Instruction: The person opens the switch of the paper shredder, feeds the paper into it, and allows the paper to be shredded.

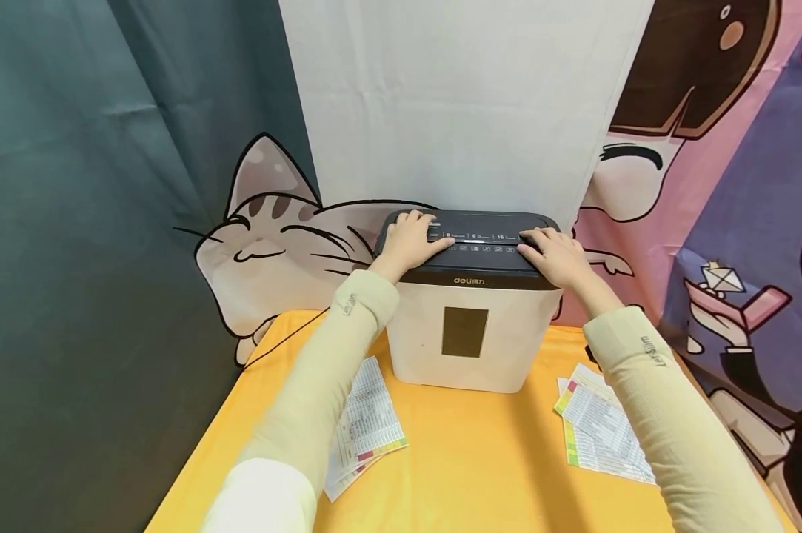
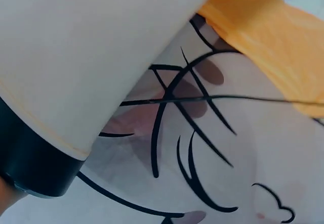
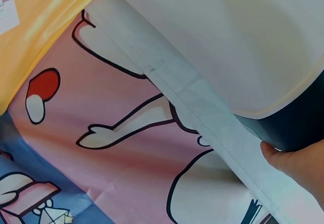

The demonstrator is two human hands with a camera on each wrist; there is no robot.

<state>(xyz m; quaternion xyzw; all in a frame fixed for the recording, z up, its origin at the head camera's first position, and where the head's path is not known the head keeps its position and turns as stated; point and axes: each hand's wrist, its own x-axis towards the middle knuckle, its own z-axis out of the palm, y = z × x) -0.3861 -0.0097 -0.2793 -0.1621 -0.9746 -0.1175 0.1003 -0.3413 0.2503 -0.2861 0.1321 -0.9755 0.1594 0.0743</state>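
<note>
A paper shredder (image 1: 417, 333) with a white body and dark top stands upright on the yellow cloth. My left hand (image 1: 410, 240) rests on the left end of its dark lid (image 1: 487, 260), thumb spread toward the middle. At the lid's right end lies my right hand (image 1: 559, 255), its fingertips touching the top near the slot. In the left wrist view the shredder's white side (image 2: 76, 47) fills the upper left, and only a sliver of the hand shows. The right wrist view has a finger of the right hand (image 3: 298, 166) against the dark rim.
Printed sheets (image 1: 374, 411) lie on the yellow cloth (image 1: 467, 451) left of the shredder. More printed sheets (image 1: 600, 426) lie to its right, partly behind the right sleeve. A thin black cord (image 1: 283, 340) runs leftward. A cartoon-printed curtain (image 1: 467, 104) hangs close behind.
</note>
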